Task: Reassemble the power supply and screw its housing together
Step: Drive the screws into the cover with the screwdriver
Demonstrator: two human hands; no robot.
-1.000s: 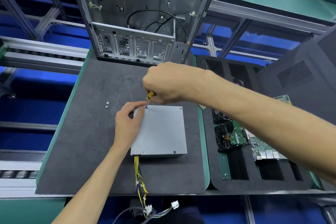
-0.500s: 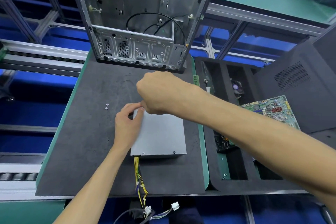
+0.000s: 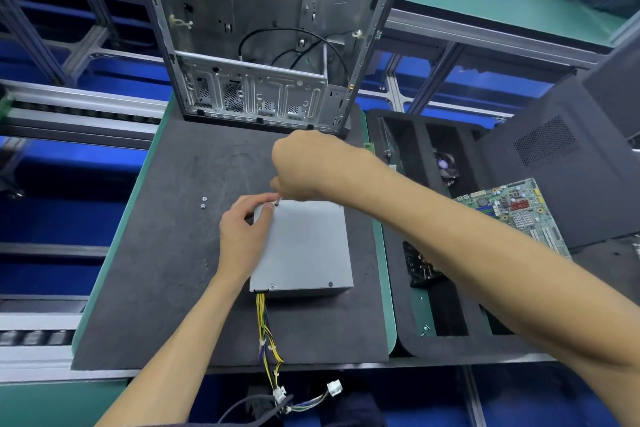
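The grey power supply (image 3: 304,246) lies flat on the dark mat (image 3: 166,253), its yellow cable bundle (image 3: 266,340) trailing off the near edge. My left hand (image 3: 242,236) rests on its left side, fingertips at the far left corner. My right hand (image 3: 304,166) is curled round a screwdriver whose metal tip (image 3: 278,202) meets that same corner; the handle is hidden in the fist. Two screws (image 3: 272,286) sit in the lid's near edge. Two loose screws (image 3: 203,202) lie on the mat to the left.
An open metal computer case (image 3: 263,45) stands at the mat's far edge. To the right, a black foam tray (image 3: 450,340) holds a motherboard (image 3: 512,208) and other parts, with a black side panel (image 3: 571,166) behind it.
My right hand has lifted slightly away from the power supply, still over the far left corner, and now hides the yellow handle. My left hand stays on the left side.
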